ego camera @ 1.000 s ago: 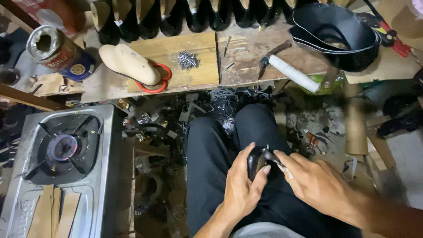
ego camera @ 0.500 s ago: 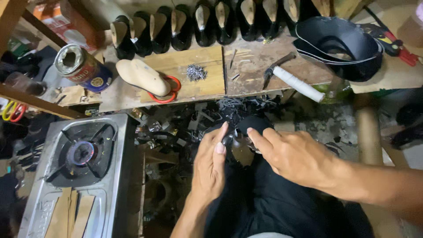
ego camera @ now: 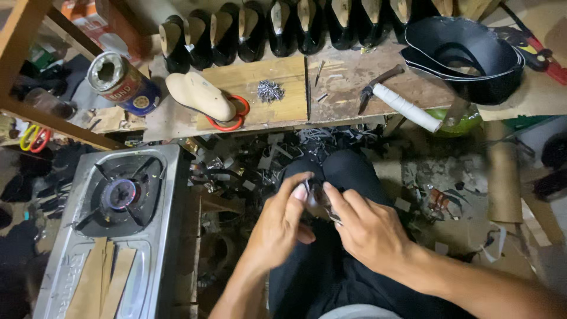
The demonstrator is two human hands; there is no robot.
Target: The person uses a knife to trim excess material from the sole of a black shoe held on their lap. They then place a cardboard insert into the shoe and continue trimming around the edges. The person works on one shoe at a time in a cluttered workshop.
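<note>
Over my lap in dark trousers, both hands meet around a small dark piece (ego camera: 316, 195) with a thin metal tool sticking out toward the lower right. My left hand (ego camera: 282, 224) cups the piece from the left, thumb and fingers closed on it. My right hand (ego camera: 369, 227) grips it and the tool from the right. Most of the piece is hidden by my fingers.
A wooden bench (ego camera: 354, 77) ahead carries a wooden shoe last (ego camera: 198, 94), red-handled scissors (ego camera: 231, 121), a pile of small nails (ego camera: 270, 90), a hammer (ego camera: 401, 103), a tin can (ego camera: 121, 82), black shoes on lasts (ego camera: 283, 23) and a black leather roll (ego camera: 466, 53). A lit gas stove (ego camera: 118, 201) stands at left. Scraps litter the floor (ego camera: 248, 168).
The view has drifted and the hands have shifted. Both hands stay closed around the small dark piece, turning it; the left thumb now lies over its top.
</note>
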